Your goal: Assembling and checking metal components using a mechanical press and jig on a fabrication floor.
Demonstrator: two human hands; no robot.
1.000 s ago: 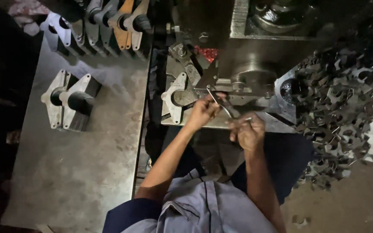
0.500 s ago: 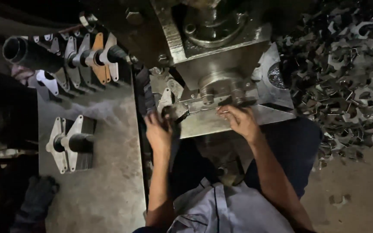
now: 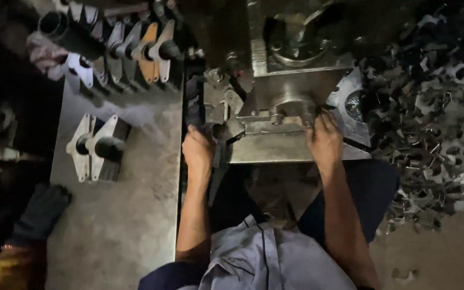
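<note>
My left hand rests at the left front corner of a metal press machine, fingers curled around a dark lever or part there. At the right of the die area my right hand has its fingertips on a thin metal strip lying across the machine's plate. What the fingers pinch is too dark to tell apart.
A grey metal table on my left carries two flanged metal parts and a row of similar parts on a dark rod. A heap of metal scrap pieces lies on the right. Another person's dark-gloved hand is at lower left.
My hands moved apart from the middle of the plate: the left went to the machine's left front corner, the right to the right of the die. My view drew closer.
</note>
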